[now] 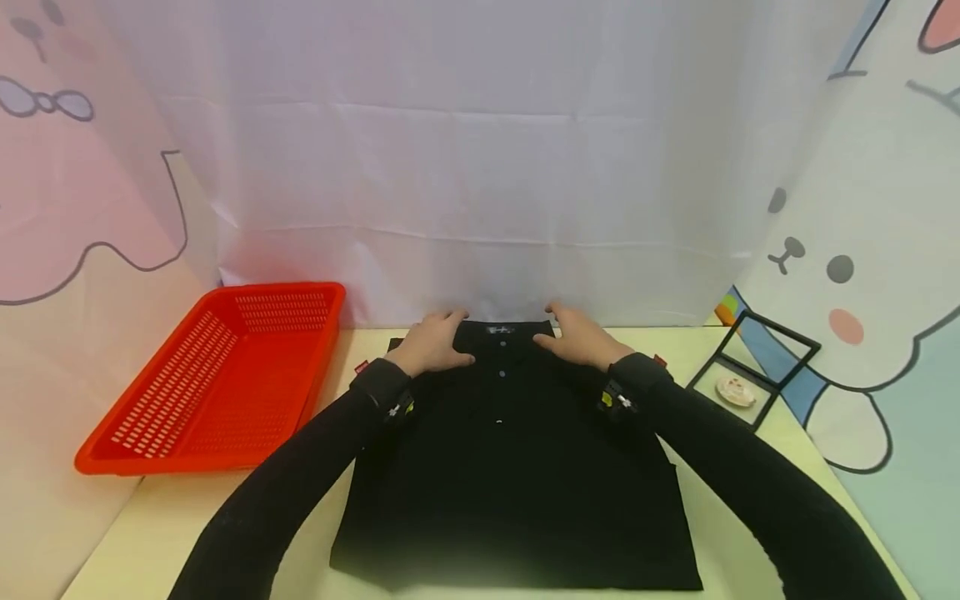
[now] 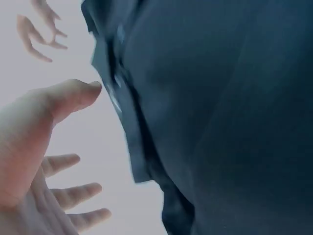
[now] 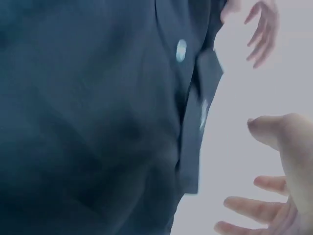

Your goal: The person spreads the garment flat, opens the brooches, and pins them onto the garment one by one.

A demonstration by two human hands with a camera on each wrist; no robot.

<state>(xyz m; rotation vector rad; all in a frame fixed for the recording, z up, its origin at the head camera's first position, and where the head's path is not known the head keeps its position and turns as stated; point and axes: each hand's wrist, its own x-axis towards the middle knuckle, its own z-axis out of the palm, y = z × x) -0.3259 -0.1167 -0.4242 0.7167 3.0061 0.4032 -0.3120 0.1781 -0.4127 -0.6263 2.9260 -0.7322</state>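
Observation:
A black buttoned shirt [image 1: 510, 483] lies flat on the pale table [image 1: 187, 517], with its collar [image 1: 540, 328] at the far end. Beside the collar on the left is my left hand [image 1: 433, 343], its fingers spread. The right hand [image 1: 579, 337] is on the collar's other side, also with spread fingers. In the left wrist view the left thumb [image 2: 73, 98] is near the collar edge, with nothing gripped. The right wrist view has the right thumb [image 3: 274, 131] apart from the collar, and a pale button [image 3: 181, 50] on the shirt.
A red plastic basket [image 1: 225, 417] with slotted walls stands on the left. At the right edge is a black-rimmed frame [image 1: 798, 365], with a small whitish oval item [image 1: 736, 392] by it. White cloth [image 1: 480, 183] hangs behind the table, and printed cartoon sheets flank both sides.

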